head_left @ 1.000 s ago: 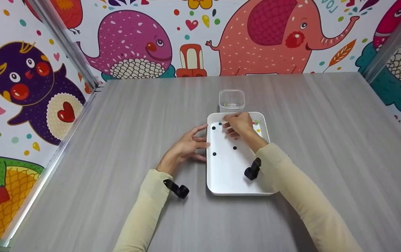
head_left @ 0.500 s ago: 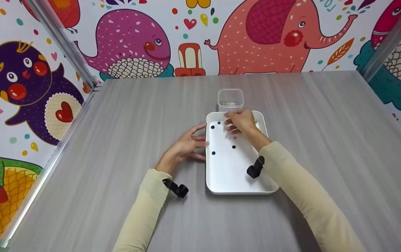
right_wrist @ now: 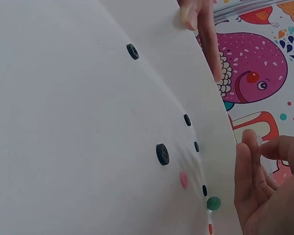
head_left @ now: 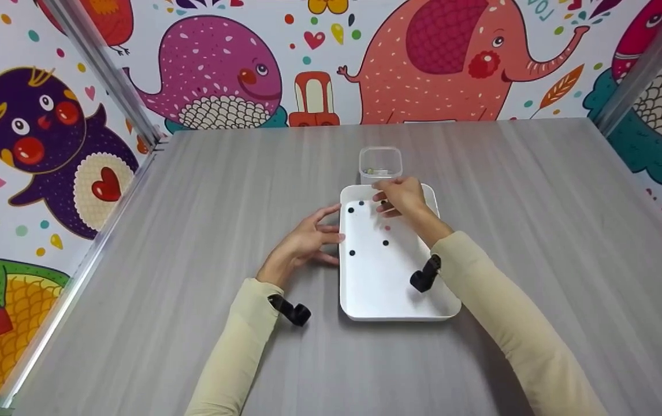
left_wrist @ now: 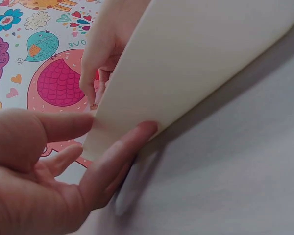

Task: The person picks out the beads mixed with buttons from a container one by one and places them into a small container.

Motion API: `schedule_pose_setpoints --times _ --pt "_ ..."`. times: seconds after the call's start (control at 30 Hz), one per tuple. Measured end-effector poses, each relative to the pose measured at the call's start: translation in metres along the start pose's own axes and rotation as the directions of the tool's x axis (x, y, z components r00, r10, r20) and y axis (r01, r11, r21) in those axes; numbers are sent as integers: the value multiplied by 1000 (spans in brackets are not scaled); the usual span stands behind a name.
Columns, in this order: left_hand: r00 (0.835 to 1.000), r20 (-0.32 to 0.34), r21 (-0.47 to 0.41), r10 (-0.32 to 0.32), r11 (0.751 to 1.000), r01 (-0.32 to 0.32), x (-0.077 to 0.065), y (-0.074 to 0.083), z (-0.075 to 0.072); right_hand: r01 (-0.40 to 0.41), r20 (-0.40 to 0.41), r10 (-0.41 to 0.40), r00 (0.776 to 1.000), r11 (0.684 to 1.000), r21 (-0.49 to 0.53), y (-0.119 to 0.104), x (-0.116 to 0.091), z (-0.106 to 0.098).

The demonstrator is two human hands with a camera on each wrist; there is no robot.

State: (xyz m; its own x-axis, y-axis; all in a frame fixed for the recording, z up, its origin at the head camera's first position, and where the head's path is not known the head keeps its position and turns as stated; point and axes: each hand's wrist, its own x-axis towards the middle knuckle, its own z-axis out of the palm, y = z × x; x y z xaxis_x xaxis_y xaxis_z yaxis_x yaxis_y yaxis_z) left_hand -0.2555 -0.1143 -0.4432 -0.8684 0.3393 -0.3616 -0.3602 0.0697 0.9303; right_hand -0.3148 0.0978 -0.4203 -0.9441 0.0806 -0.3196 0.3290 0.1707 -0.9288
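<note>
1. Shifted slightly right and far since the earlier head frames: the person's right hand (head_left: 403, 196), bare beyond a cream fabric sleeve (head_left: 498, 289).
2. Its thumb and forefinger close towards each other by the far rim of the tray; whether a small thing is pinched between them, I cannot tell.
3. One white rectangular tray (head_left: 400, 289) lies on a grey wood-grain table (head_left: 238, 219).
4. One clear square plastic container (head_left: 380, 148) stands just beyond its far end, with small pieces inside, too small to count.
5. Visible in the tray: five dark round buttons (right_wrist: 162, 154), one pink round button (right_wrist: 184, 179), one green ball (right_wrist: 213, 203) and one red disc (right_wrist: 210, 228).
6. One left hand (head_left: 308, 238), fingers spread, touches the tray's left wall, unchanged.
7. Yellow-green at the tray's far right, visible earlier, is hidden behind the right hand in the head view.
</note>
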Motion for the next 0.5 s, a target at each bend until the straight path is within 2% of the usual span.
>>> schedule_pose_setpoints --times 0.5 --pt "1000 -18 16 -4 1000 5 -1 0 0 11 -2 -11 1000 1000 22 -7 -2 0"
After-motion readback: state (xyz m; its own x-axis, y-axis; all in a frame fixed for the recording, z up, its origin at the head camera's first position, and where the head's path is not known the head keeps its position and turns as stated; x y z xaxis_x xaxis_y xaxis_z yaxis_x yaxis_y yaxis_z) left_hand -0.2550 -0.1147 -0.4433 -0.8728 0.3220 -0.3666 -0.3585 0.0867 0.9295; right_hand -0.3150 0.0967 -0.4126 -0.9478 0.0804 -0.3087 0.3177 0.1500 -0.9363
